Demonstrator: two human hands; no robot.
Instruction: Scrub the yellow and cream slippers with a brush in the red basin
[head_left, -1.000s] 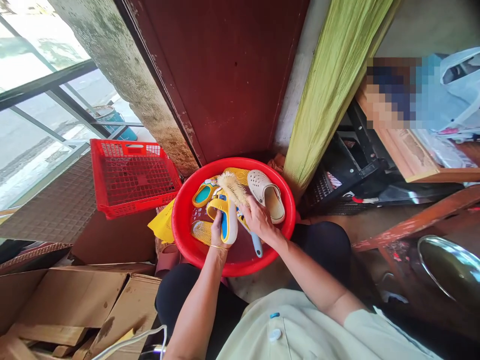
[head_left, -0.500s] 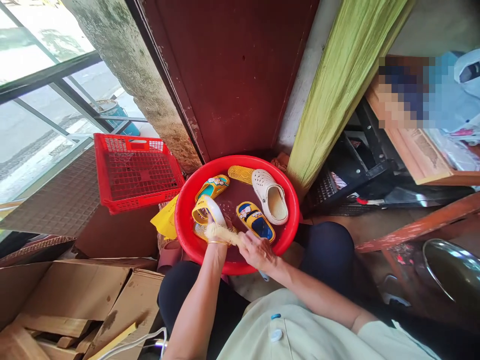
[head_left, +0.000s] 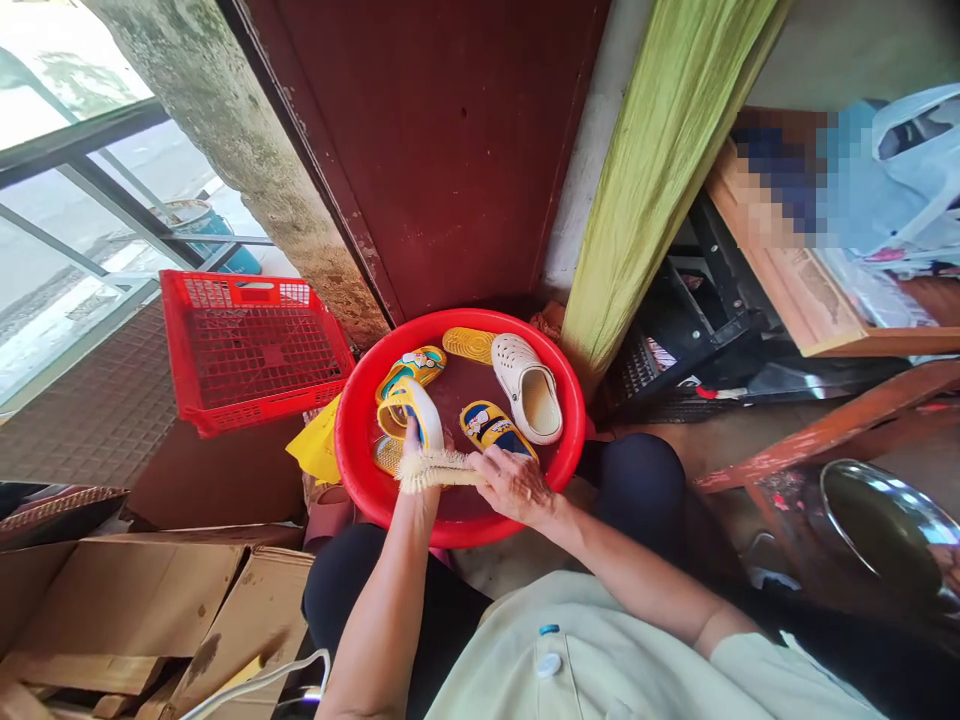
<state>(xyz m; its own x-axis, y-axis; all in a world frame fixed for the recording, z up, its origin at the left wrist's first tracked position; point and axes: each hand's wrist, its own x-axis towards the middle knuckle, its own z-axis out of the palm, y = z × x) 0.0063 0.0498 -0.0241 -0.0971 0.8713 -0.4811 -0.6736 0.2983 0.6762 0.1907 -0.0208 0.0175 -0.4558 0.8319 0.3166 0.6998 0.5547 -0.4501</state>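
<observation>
The right hand [head_left: 514, 485] grips a bristle scrub brush [head_left: 439, 468], fingers curled over its back, its long axis lying crosswise with the bristle end toward the left hand [head_left: 411, 445]. Those fingers pinch a yellow slide sandal [head_left: 416, 410] upright within a red plastic basin [head_left: 450, 318], lower centre. No writing is legible.

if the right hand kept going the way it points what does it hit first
Past the bristle brush it grips, the right hand would probably meet the yellow slipper in the left hand first, though depth is unclear.
</observation>
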